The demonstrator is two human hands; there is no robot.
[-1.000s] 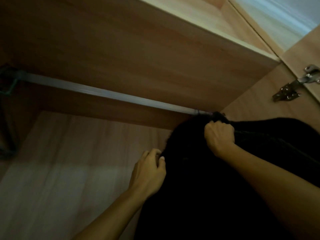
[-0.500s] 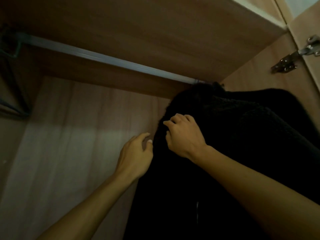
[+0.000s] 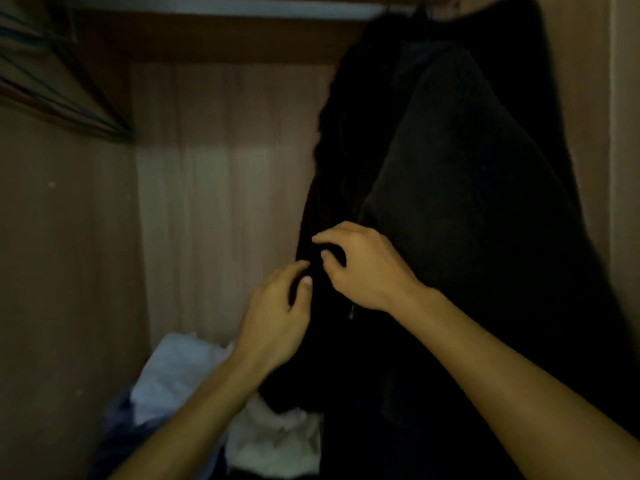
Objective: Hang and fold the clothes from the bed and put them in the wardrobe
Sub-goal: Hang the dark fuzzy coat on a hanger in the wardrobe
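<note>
A black knitted garment (image 3: 460, 188) hangs from the metal rail (image 3: 221, 10) at the right end of the wooden wardrobe. Both my hands are at its left front edge, about halfway down. My left hand (image 3: 277, 317) pinches the dark edge between thumb and fingers. My right hand (image 3: 360, 268) is just above and right of it, fingers curled on the same edge. A small zip pull (image 3: 351, 313) dangles below my right wrist. The hanger is hidden by the garment.
Empty dark hangers (image 3: 59, 95) hang at the top left of the rail. A pile of white and bluish clothes (image 3: 180, 372) lies on the wardrobe floor under my left arm. The wardrobe's back panel (image 3: 225, 188) is bare between the hangers and the garment.
My view has tipped downward, so the rail is now at the top edge. Both hands have slid down from the garment's collar to its front edge.
</note>
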